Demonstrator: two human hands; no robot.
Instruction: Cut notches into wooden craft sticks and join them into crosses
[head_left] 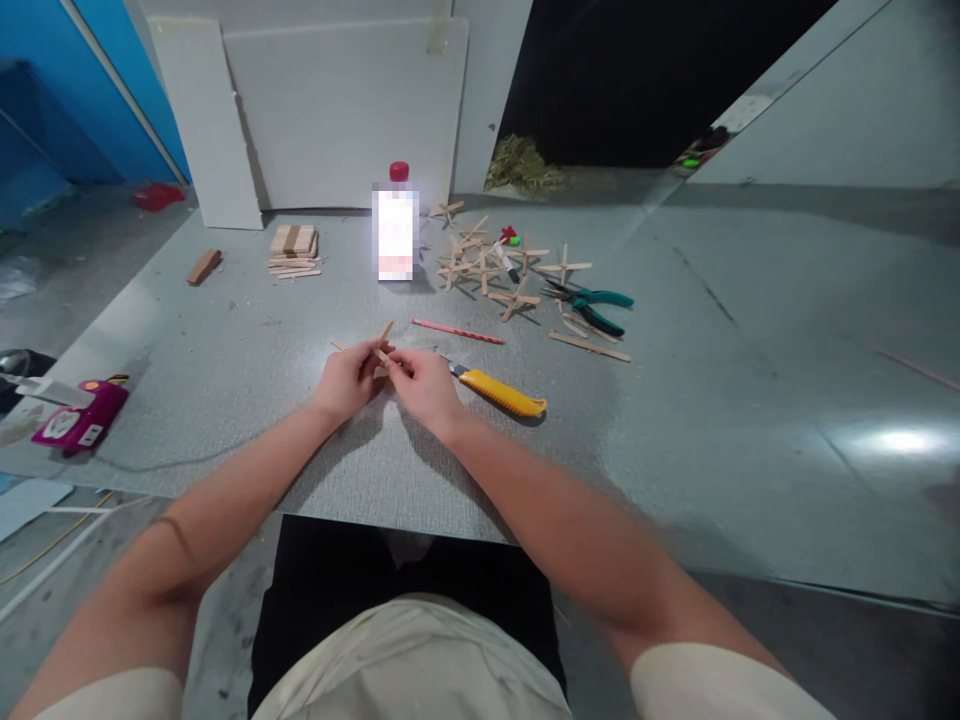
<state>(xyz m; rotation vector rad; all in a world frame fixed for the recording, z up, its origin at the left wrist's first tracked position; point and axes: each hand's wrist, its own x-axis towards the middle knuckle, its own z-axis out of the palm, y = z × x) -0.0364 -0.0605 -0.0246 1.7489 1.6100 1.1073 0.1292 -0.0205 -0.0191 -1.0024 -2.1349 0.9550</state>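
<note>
My left hand [351, 380] and my right hand [424, 385] meet just above the near part of the table, fingers closed on small wooden craft sticks [385, 332]. One stick end juts up between the hands and another pokes out left of my left hand. How the sticks join is hidden by my fingers. A yellow utility knife [501, 391] lies beside my right hand, its blade end close to the knuckles. Beyond the hands rests a red pencil [457, 331].
Crossed stick pieces [480, 262] are heaped at the back, near green-handled pliers [592, 303] and a loose stick [590, 346]. A red-capped bottle [399, 172] with a blurred body stands beside a stack of sticks [294, 243]. A wooden block [204, 267] and purple box [81, 418] lie left.
</note>
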